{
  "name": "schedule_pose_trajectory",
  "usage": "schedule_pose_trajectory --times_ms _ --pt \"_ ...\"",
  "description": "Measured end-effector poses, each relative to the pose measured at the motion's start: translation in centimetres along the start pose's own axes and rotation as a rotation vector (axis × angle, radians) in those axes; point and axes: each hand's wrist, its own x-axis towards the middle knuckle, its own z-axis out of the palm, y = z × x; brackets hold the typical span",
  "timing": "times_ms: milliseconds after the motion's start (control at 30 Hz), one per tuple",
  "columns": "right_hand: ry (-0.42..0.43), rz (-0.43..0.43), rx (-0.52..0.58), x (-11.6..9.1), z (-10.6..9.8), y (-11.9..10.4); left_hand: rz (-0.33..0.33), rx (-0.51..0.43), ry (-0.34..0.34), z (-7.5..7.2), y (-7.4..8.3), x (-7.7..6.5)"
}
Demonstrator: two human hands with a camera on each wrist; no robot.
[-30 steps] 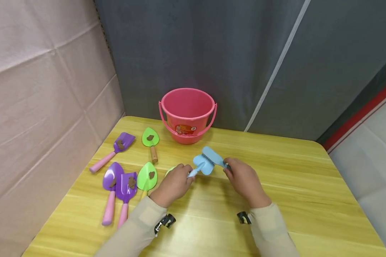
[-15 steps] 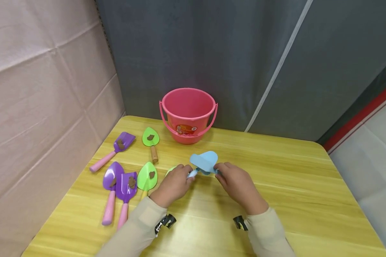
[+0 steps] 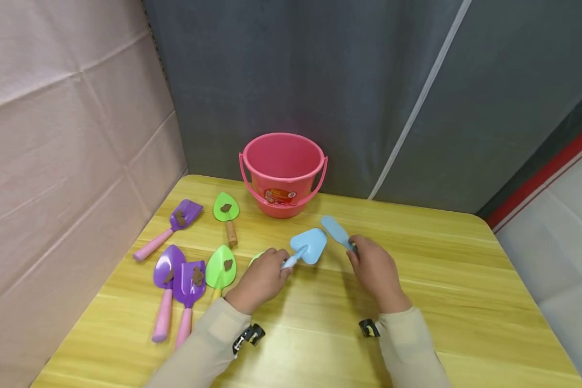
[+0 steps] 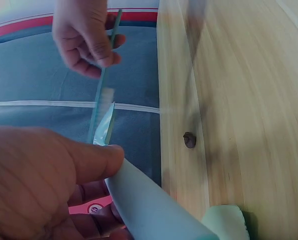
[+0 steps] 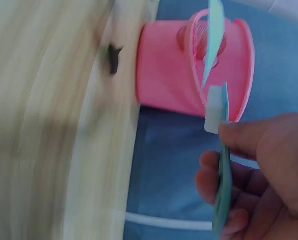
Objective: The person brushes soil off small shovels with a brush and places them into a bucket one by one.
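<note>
Over table (image 3: 465,280), left hand (image 3: 261,281) grips trowel (image 3: 312,243); right hand (image 3: 375,274) grips brush (image 3: 336,230) (both blue), now farther right.

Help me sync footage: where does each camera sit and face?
Head: worn there, facing forward and down at the blue shovel and pink bucket; left hand, right hand, sleeves show.
Left wrist: worn there, facing past the shovel toward the blue brush; both hands show.
Right wrist: worn there, facing brush and bucket; right hand shows.
Shared: both wrist views show brush and shovel.
</note>
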Motion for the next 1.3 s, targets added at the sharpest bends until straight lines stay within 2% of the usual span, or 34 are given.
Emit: schedule_pose_trajectory --times_ms 67,200,300,367,567,633,733,933,1033,1133,1300 --pt "0.002 -0.046 0.016 -0.1 -0.2 -0.6 0.003 -0.001 0.003 0.0 0.0 0.0" --pt "-0.030 -0.215 0.031 -0.5 -0.5 -2.2 0.003 0.000 0.001 0.1 0.0 0.1" --pt "-0.049 -0.265 0.026 -0.5 -0.4 -2.6 -0.005 -0.001 -0.004 0.0 0.1 0.1" --pt "-0.048 -0.228 0.022 -0.4 -0.3 -2.5 -0.008 -0.009 -0.004 -0.1 0.1 0.0" --pt "-0.050 -0.026 -0.014 0.2 -0.1 -0.8 -0.028 -0.010 -0.005 -0.3 0.0 -0.1" --pt "-0.043 0.007 -0.028 0.3 -0.1 -0.3 -0.027 -0.008 -0.005 -0.3 0.0 -0.1" --pt "-0.038 -0.002 -0.020 0.4 -0.2 -0.3 -0.026 -0.006 -0.011 -0.3 0.0 -0.2" --pt "-0.087 -0.210 0.014 0.0 -0.8 -2.0 -0.032 -0.002 -0.020 -0.3 0.0 -0.2" --pt "-0.119 -0.255 0.008 -0.1 -0.9 -2.3 -0.028 -0.008 -0.018 -0.4 0.0 -0.2" --pt "-0.119 -0.213 0.013 0.1 -0.6 -1.9 -0.028 -0.019 -0.018 -0.4 0.1 -0.3" --pt "-0.075 -0.057 0.010 0.2 0.0 -0.6 -0.039 -0.012 -0.020 -0.2 -0.1 -0.3"
